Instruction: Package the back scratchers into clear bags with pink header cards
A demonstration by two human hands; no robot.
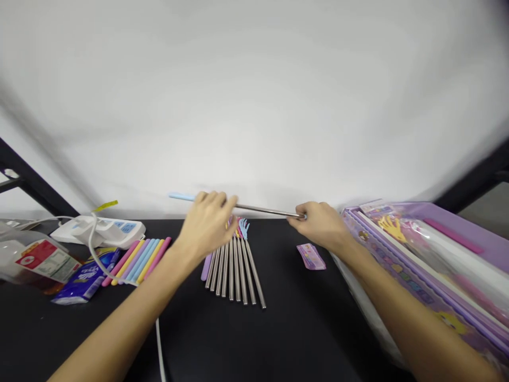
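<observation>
My left hand (209, 220) is closed around a thin metal back scratcher rod (262, 210). A smooth light blue end (181, 196) sticks out to the left of that hand. At the rod's right end, my right hand (318, 223) is closed on it. The rod is held nearly level above the back of the black table, tilted slightly down to the right. Below it, several back scratchers (238, 270) lie fanned out, with small coloured claw heads (244, 228) toward the wall. A purple handle (206, 267) lies at their left side, partly hidden by my left hand.
Several coloured handles (147, 260) lie in a row at left, by a blue packet (85, 278), a drink bottle (40, 260) and a white power strip (127, 231). A cable (159, 345) crosses the table. Right are a pink card (311, 257) and a purple box (453, 215).
</observation>
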